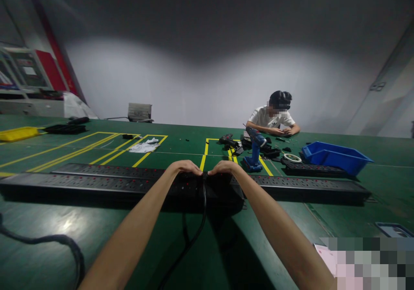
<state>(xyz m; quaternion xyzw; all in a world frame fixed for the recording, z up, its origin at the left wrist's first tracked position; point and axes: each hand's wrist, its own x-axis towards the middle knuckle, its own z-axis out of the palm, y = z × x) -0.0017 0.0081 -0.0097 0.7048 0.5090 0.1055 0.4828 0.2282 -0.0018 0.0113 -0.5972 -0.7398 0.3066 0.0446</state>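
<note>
- Head camera: the person's left hand and right hand lay side by side on top of a long black power strip at the near edge of a green table.
- Both hands were curled over the strip's far edge with fingers bent down; they appeared to grasp it, though the fingertips were hidden behind the housing.
- A black cable ran from between the two hands toward the viewer.
- A second power strip stretched to the right, just beside the first.
- Behind the hands stood a blue drill, upright on the table's yellow lines.
- A blue bin sat to the right, near a roll of tape.
- A co-worker in a white shirt sat at the far side, hands together on the table.
- A yellow tray lay far left, well apart.
</note>
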